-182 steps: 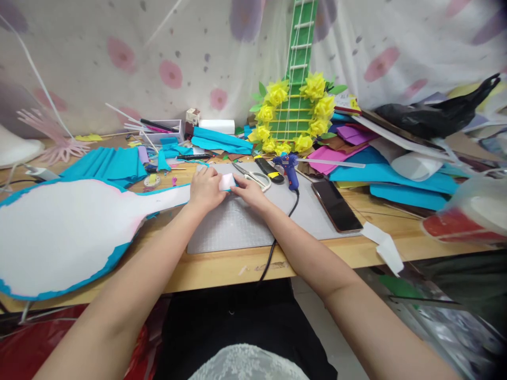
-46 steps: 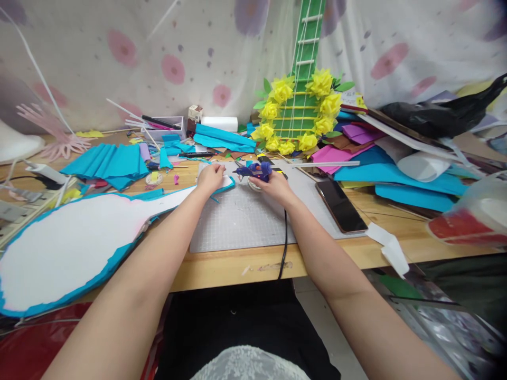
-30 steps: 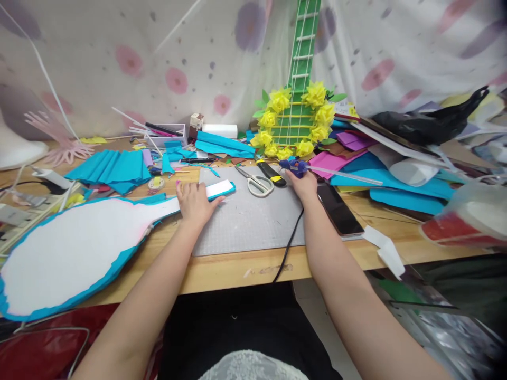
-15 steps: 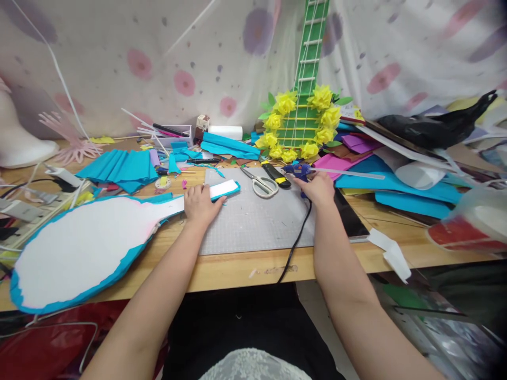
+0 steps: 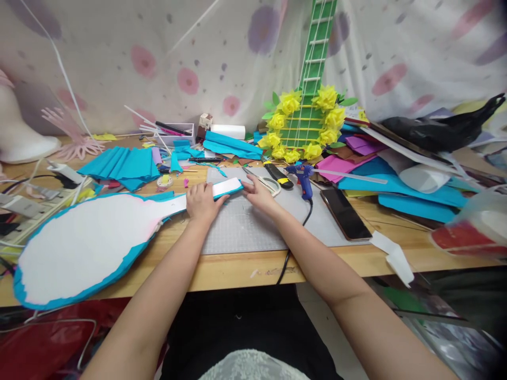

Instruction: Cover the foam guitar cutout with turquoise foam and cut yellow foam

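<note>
A white guitar-shaped cutout [image 5: 91,243] edged in blue crepe paper lies at the left, its narrow neck pointing right over the grey cutting mat [image 5: 245,227]. My left hand [image 5: 204,205] is wrapped round that neck, pressing from above. At the neck's tip is my right hand [image 5: 259,194], fingers stretched out and apart; whether they touch the tip I cannot tell. Behind the right hand lie scissors [image 5: 273,184], partly covered by it. A blue glue gun [image 5: 304,182] with a clear glue stick rests on the mat, its black cord running under my right forearm.
A black-and-yellow utility knife [image 5: 278,175] lies behind the scissors. A phone [image 5: 345,214] is at the mat's right edge. Yellow flowers ring a green stringed guitar model [image 5: 312,79] at the back. Pleated blue paper [image 5: 122,166] and a power strip [image 5: 43,211] lie left; coloured sheets [image 5: 404,179] right.
My right hand has let go of the glue gun and moved left to the neck's tip. The glue gun now stays on the mat. My left hand keeps its hold.
</note>
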Motion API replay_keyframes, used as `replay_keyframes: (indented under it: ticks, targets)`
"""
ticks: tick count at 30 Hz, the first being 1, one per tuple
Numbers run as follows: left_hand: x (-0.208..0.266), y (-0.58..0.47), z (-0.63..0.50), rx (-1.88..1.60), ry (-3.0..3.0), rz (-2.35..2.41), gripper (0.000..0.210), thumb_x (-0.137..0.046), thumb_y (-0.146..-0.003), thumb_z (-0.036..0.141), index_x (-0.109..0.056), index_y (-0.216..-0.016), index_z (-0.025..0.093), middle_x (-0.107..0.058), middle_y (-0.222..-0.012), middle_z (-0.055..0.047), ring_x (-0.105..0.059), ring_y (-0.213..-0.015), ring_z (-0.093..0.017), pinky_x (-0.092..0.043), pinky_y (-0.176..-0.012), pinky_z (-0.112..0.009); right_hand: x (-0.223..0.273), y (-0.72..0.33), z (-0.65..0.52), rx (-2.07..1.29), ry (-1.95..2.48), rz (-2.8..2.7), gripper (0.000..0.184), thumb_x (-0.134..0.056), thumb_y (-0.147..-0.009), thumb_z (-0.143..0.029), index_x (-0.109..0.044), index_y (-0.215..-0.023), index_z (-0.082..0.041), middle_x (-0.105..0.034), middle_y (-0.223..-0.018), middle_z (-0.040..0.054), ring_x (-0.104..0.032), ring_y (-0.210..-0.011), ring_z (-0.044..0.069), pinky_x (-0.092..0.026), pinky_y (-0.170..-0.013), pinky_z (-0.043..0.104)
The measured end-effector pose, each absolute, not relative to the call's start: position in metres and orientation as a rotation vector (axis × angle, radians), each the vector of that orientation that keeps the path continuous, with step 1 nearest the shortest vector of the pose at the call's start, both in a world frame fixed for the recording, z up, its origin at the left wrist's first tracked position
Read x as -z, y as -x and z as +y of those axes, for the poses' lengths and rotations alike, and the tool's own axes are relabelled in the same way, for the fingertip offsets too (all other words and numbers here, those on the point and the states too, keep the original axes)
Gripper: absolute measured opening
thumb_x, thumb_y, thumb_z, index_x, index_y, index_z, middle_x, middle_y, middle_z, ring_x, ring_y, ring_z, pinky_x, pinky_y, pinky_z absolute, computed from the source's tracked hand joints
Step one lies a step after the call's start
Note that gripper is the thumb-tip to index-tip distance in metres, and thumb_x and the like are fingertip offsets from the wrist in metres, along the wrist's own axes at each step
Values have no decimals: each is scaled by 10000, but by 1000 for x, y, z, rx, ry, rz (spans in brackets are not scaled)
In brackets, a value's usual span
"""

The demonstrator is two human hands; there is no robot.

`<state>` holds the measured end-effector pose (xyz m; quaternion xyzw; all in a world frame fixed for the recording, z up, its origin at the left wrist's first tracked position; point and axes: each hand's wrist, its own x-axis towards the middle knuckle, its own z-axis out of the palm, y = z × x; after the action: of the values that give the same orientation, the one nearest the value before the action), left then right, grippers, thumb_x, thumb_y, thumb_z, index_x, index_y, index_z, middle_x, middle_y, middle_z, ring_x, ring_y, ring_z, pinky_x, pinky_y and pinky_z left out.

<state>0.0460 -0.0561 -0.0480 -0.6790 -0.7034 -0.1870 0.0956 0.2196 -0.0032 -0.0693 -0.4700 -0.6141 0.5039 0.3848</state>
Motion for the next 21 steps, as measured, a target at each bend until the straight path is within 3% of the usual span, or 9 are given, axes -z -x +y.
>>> replay_keyframes:
  ticks: [4,8,14,21]
  targets:
    - [52,-45,-52,561,2007,-2094,582,-515,-784,618,-591,-1126,154,-594,-1111,-150,-481,-1056,-323,-320,-916,-418,72,-219,-6,-1405,1080,-1516,917,-444,-595,27,-212,-1442,-240,-429,-1446,51,-371,-1349,150,-317,-1112,368]
    - [53,-46,-52,541,1998,-2101,557,-521,-786,602,-574,-1135,171,-584,-1120,-148,-468,-1078,-331,-300,-936,-435,67,-223,-8,-1445,1066,-1523,892,-418,-543,16,-275,-1395,-207,-454,-1425,85,-387,-1341,170,-309,-1114,389]
    - [50,-48,-55,568,2033,-2103,552,-539,-777,594,-572,-1143,182,-575,-1129,-148,-460,-1093,-331,-300,-937,-441,68,-222,-2,-1346,1161,-1468,731,-410,-557,8,-351,-1250,-218,-545,-1337,89,-535,-1219,161,-361,-1079,415]
    - [46,-52,-57,514,2060,-2057,566,-466,-820,598,-577,-1149,152,-580,-1128,-159,-465,-1062,-322,-309,-927,-440,69,-220,-3,-1282,1173,-1579,808,-391,-553,-2,-300,-1330,-209,-453,-1426,88,-427,-1316,156,-337,-1095,377]
